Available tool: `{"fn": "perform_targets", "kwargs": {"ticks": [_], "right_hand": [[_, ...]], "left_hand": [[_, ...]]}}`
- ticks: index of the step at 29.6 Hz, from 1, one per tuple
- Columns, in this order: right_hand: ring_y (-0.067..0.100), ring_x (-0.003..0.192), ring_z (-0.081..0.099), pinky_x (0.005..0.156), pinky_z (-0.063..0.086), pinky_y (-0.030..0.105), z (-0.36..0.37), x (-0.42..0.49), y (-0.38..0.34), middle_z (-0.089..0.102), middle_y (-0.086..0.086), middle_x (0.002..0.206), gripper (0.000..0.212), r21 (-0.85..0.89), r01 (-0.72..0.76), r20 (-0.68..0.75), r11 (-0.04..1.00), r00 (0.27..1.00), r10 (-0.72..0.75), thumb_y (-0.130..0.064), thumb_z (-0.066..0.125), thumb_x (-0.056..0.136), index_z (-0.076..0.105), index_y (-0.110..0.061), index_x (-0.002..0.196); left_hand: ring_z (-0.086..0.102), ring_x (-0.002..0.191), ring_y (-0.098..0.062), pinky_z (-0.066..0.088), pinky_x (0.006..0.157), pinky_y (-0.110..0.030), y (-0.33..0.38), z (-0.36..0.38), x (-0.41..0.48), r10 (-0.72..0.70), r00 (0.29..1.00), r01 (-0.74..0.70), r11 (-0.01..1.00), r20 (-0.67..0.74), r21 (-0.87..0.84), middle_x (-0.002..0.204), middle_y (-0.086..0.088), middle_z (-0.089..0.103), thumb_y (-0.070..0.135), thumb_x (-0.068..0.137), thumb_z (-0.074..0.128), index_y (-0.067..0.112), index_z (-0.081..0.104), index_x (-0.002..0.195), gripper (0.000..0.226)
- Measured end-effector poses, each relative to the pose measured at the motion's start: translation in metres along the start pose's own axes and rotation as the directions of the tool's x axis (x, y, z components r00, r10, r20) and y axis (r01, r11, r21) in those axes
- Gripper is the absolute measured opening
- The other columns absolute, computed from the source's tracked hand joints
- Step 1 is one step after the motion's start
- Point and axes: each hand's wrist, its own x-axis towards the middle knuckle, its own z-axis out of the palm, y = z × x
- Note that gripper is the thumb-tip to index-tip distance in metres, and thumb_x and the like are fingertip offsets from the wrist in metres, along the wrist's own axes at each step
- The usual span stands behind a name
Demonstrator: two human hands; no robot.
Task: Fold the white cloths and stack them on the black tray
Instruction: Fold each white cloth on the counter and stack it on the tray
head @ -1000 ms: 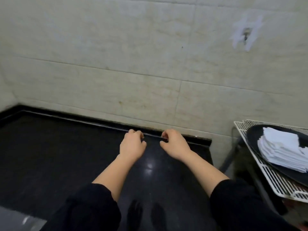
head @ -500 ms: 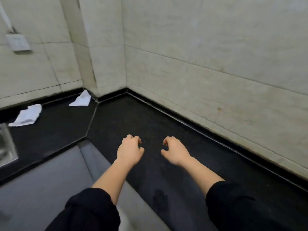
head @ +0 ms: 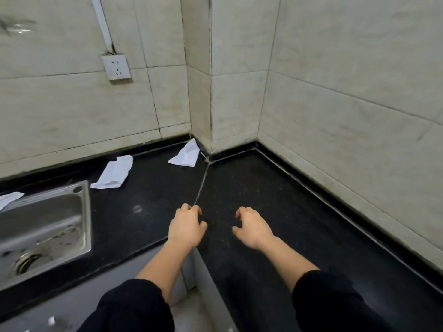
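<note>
Three white cloths lie loose on the black counter (head: pixel 251 188). One cloth (head: pixel 185 155) sits in the far corner by the wall pillar. A second cloth (head: pixel 113 172) lies left of it near the back wall. The edge of a third cloth (head: pixel 8 200) shows at the far left behind the sink. My left hand (head: pixel 185 227) and my right hand (head: pixel 254 227) hover side by side over the counter's inner corner, fingers loosely curled, holding nothing. Both are well short of the cloths. The black tray is out of view.
A steel sink (head: pixel 45 226) is set into the counter at the left. Tiled walls close the counter at the back and right. A wall socket (head: pixel 115 67) hangs above the cloths. The counter's front edge runs below my forearms.
The view has swung left, away from the tray with stacked cloths, to the counter corner and sink. My hands stay held out in front, empty, about the same distance apart.
</note>
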Motion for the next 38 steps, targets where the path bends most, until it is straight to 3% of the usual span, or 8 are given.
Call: {"fn": "perform_targets", "kwargs": {"ticks": [9, 15, 16, 21, 25, 30, 36, 38], "right_hand": [[0.023, 0.115, 0.051, 0.095, 0.047, 0.039, 0.003, 0.140, -0.047, 0.051, 0.005, 0.126, 0.038, -0.010, 0.040, 0.047, 0.999, 0.998, -0.039, -0.026, 0.057, 0.093, 0.048, -0.013, 0.128], [0.024, 0.115, 0.051, 0.095, 0.047, 0.041, 0.011, 0.237, -0.074, 0.051, 0.006, 0.125, 0.036, -0.023, 0.041, 0.054, 0.999, 0.998, -0.039, -0.027, 0.057, 0.092, 0.049, -0.013, 0.124], [0.025, 0.116, 0.050, 0.096, 0.046, 0.041, 0.035, 0.310, -0.090, 0.051, 0.007, 0.125, 0.036, 0.001, 0.007, 0.058, 1.000, 0.998, -0.007, -0.027, 0.057, 0.092, 0.049, -0.012, 0.124], [0.028, 0.119, 0.047, 0.097, 0.044, 0.041, 0.082, 0.439, -0.112, 0.048, 0.010, 0.127, 0.035, -0.037, -0.059, 0.156, 0.998, 0.986, 0.064, -0.026, 0.052, 0.094, 0.047, -0.010, 0.124], [0.029, 0.122, 0.043, 0.097, 0.043, 0.040, 0.096, 0.485, -0.122, 0.042, 0.011, 0.133, 0.044, -0.108, -0.034, 0.092, 0.994, 0.995, 0.044, -0.028, 0.052, 0.095, 0.041, -0.010, 0.134], [0.029, 0.121, 0.042, 0.096, 0.043, 0.042, 0.117, 0.515, -0.119, 0.040, 0.010, 0.135, 0.045, -0.194, -0.030, 0.089, 0.981, 0.995, 0.048, -0.035, 0.051, 0.096, 0.040, -0.012, 0.134], [0.030, 0.109, 0.052, 0.084, 0.042, 0.038, 0.116, 0.526, -0.117, 0.053, 0.010, 0.119, 0.027, -0.133, -0.028, 0.023, 0.991, 0.999, 0.032, -0.028, 0.039, 0.102, 0.055, -0.011, 0.114], [0.031, 0.096, 0.057, 0.073, 0.041, 0.034, 0.111, 0.525, -0.118, 0.059, 0.012, 0.103, 0.020, 0.006, -0.070, -0.016, 0.998, 0.997, 0.070, -0.025, 0.043, 0.101, 0.056, -0.010, 0.096]], "left_hand": [[0.048, 0.116, -0.022, 0.049, 0.090, -0.040, -0.055, -0.016, 0.126, -0.141, 0.990, 0.139, 0.986, -0.013, -0.089, 0.128, -0.002, 0.046, 0.029, 0.091, 0.056, 0.019, 0.057, 0.121, 0.032], [0.048, 0.116, -0.020, 0.049, 0.088, -0.035, -0.092, -0.017, 0.214, -0.129, 0.991, 0.133, 0.987, 0.046, -0.094, 0.127, -0.002, 0.047, 0.029, 0.091, 0.056, 0.018, 0.057, 0.121, 0.032], [0.048, 0.116, -0.020, 0.049, 0.088, -0.035, -0.131, -0.008, 0.286, -0.126, 0.990, 0.132, 0.987, 0.068, -0.095, 0.128, -0.002, 0.047, 0.028, 0.092, 0.056, 0.017, 0.057, 0.122, 0.032], [0.051, 0.116, -0.025, 0.046, 0.092, -0.036, -0.193, 0.022, 0.412, -0.223, 0.960, 0.249, 0.956, 0.168, -0.154, 0.131, -0.010, 0.048, 0.026, 0.093, 0.057, 0.012, 0.056, 0.126, 0.036], [0.053, 0.112, -0.029, 0.044, 0.089, -0.035, -0.204, 0.031, 0.463, -0.324, 0.942, 0.334, 0.883, 0.088, -0.329, 0.128, -0.016, 0.050, 0.027, 0.092, 0.060, 0.008, 0.054, 0.128, 0.041], [0.058, 0.104, -0.025, 0.048, 0.083, -0.032, -0.213, 0.047, 0.499, -0.379, 0.916, 0.397, 0.808, 0.132, -0.436, 0.119, -0.015, 0.059, 0.032, 0.086, 0.069, 0.006, 0.054, 0.125, 0.050], [0.062, 0.087, -0.022, 0.044, 0.071, -0.026, -0.205, 0.046, 0.509, -0.418, 0.886, 0.461, 0.741, 0.202, -0.488, 0.093, -0.010, 0.067, 0.018, 0.088, 0.067, 0.004, 0.067, 0.100, 0.019], [0.066, 0.087, -0.027, 0.050, 0.071, -0.030, -0.203, 0.043, 0.508, -0.447, 0.868, 0.485, 0.673, 0.215, -0.558, 0.084, -0.009, 0.066, 0.022, 0.089, 0.065, 0.003, 0.067, 0.087, 0.019]]}}
